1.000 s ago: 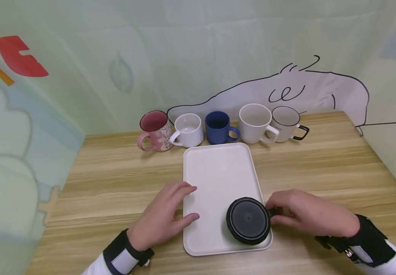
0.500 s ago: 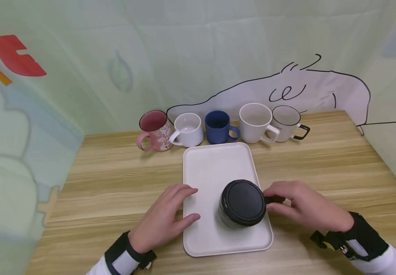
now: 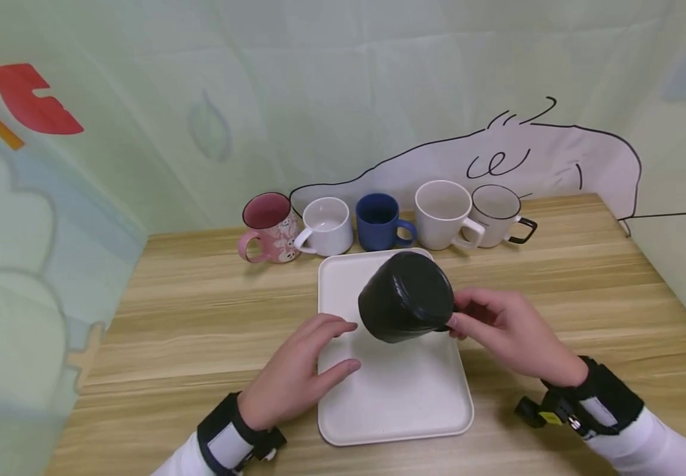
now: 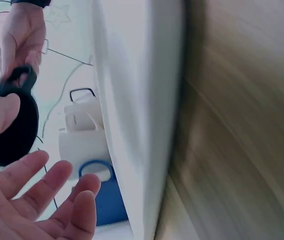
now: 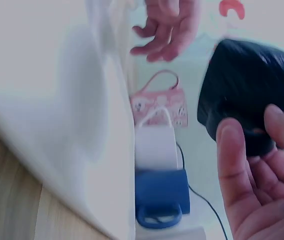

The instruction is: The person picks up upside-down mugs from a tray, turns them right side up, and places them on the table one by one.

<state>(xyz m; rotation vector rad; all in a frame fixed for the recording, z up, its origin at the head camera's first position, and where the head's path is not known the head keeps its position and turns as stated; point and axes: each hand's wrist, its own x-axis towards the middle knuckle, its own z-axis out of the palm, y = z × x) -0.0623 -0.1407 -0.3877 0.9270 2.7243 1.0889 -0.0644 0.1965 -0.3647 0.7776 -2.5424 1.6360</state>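
Note:
A black mug [image 3: 402, 301] is tilted over the white tray [image 3: 393, 396], its flat base turned up toward the head camera. My right hand [image 3: 512, 334] pinches its handle between thumb and fingers. In the right wrist view, thumb and fingers close on the lower part of the mug [image 5: 252, 90]. My left hand [image 3: 304, 367] holds nothing; its thumb and fingers are spread over the tray's left edge, a little short of the mug. The left wrist view shows those relaxed fingers [image 4: 57, 177], with the mug [image 4: 19, 127] behind the thumb.
Behind the tray several mugs stand in a row: pink [image 3: 271, 228], small white [image 3: 325, 226], blue [image 3: 379, 221], large white [image 3: 443, 215] and a white one with a black handle [image 3: 494, 215]. A printed cloth [image 3: 295, 92] hangs behind the wooden table [image 3: 200, 317].
The black mug has risen from the tray's lower right and moved away from me, tipping further onto its side. My right hand moved with it; the left shifted slightly right.

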